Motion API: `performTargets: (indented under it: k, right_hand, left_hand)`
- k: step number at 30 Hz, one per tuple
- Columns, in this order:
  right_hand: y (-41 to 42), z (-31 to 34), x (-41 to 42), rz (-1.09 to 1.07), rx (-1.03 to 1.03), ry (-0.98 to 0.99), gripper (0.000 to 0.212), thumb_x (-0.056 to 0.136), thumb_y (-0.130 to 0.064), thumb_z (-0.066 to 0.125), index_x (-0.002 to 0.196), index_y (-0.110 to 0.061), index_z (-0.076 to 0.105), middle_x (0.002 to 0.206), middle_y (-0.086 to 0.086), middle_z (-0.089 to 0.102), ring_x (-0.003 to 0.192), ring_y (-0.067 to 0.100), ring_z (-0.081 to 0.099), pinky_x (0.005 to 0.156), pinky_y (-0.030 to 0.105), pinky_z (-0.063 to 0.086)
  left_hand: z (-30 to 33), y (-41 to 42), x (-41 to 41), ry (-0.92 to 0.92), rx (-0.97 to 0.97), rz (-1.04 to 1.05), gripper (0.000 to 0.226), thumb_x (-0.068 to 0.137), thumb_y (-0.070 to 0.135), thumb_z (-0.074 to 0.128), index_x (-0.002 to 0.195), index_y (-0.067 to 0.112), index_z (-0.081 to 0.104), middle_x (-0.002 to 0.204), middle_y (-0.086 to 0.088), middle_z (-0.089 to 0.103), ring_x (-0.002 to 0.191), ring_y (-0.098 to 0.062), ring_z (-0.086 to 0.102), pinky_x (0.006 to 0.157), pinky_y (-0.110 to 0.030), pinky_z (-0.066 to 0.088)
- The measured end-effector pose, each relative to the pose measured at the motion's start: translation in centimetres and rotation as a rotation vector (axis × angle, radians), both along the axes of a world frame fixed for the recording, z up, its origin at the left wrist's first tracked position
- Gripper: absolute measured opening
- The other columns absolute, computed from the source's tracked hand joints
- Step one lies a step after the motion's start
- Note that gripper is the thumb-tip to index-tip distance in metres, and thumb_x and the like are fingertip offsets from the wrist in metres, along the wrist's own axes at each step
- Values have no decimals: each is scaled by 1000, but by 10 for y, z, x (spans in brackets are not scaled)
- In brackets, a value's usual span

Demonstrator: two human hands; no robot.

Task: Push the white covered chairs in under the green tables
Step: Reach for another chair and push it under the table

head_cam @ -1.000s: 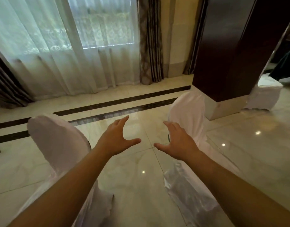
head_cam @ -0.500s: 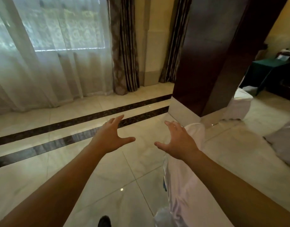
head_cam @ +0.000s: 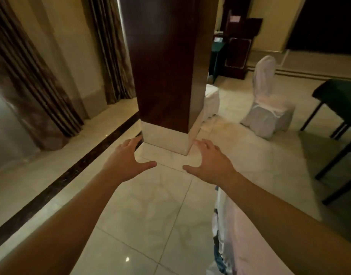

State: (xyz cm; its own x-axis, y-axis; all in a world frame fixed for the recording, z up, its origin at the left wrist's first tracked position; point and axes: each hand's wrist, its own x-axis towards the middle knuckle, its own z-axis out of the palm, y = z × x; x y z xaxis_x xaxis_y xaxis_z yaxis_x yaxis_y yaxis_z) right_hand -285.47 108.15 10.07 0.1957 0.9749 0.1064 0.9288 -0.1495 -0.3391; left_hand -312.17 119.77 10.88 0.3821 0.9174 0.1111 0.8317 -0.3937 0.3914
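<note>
My left hand [head_cam: 128,158] and my right hand [head_cam: 209,162] are stretched out in front of me over the marble floor, fingers spread, holding nothing. One white covered chair [head_cam: 266,102] stands free on the floor at the right, a step away from a green table [head_cam: 337,94] with dark legs at the right edge. A second white covered chair [head_cam: 211,100] is partly hidden behind the pillar. White cover fabric of a nearer chair [head_cam: 236,231] shows under my right forearm.
A dark wooden pillar [head_cam: 166,66] with a pale base stands straight ahead, just past my fingertips. Brown curtains [head_cam: 31,86] hang at the left. A dark cabinet [head_cam: 240,46] and another green table [head_cam: 217,50] are at the back.
The view has swung right: the window and the left chair have left the frame, and the pillar, the standing chair and the green table have come in. Both hands stay open.
</note>
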Motion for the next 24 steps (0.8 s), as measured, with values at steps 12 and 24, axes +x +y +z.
performTargets:
  k: [12,24]
  right_hand:
    - [97,-20,112,-537,115,40,97,71,-79,60,150,-37,21,158,1,25,135,28,36,96,51,47]
    - [-20,-14,129,-1285,93,22,99,72,-78,63,151,-38,19,161,1,24,139,31,34,103,55,44]
  left_hand:
    - [5,189,206,-39,32,-562,111,59,76,76,150,38,26,153,4,36,135,-21,39,104,-44,40]
    - [-10,154,425,-116,-58,-1364,113,55,90,65,148,36,30,153,6,38,135,-16,37,107,-37,36]
